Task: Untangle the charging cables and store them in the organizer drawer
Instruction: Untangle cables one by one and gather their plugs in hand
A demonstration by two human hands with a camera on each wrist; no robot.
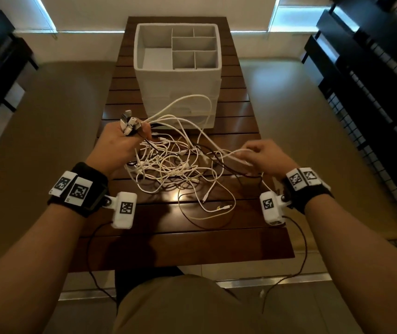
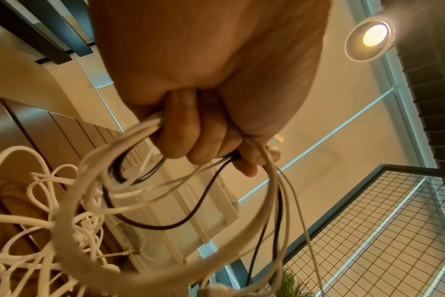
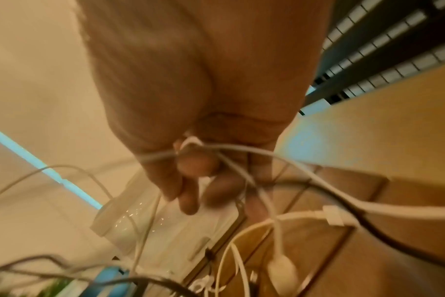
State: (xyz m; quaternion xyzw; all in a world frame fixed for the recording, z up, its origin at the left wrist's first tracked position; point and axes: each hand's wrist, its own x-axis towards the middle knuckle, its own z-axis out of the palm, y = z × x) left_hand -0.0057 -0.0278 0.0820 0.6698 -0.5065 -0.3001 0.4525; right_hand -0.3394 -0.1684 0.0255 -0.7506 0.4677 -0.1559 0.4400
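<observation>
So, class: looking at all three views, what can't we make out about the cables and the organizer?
- Head view: how many cables are in the tangle; strands overlap.
- Head view: organizer drawers' state; cable loops cross its front.
- Right wrist view: what the right hand pinches; motion blur.
- Left wrist view: plugs held by the left hand; fingers hide them.

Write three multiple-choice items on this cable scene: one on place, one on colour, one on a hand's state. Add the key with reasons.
1. Where does the organizer stand?
A. on the table's far end, beyond the cable tangle
B. on the floor
C. on the person's lap

2. What colour are most cables?
A. red
B. white
C. blue

3. What is the left hand doing?
A. lying flat on the table
B. pointing at the organizer
C. gripping a bunch of cable ends

Key: A, the head view shows it behind the tangle; B, white strands dominate, with few dark ones; C, its fingers curl round several cables.
</observation>
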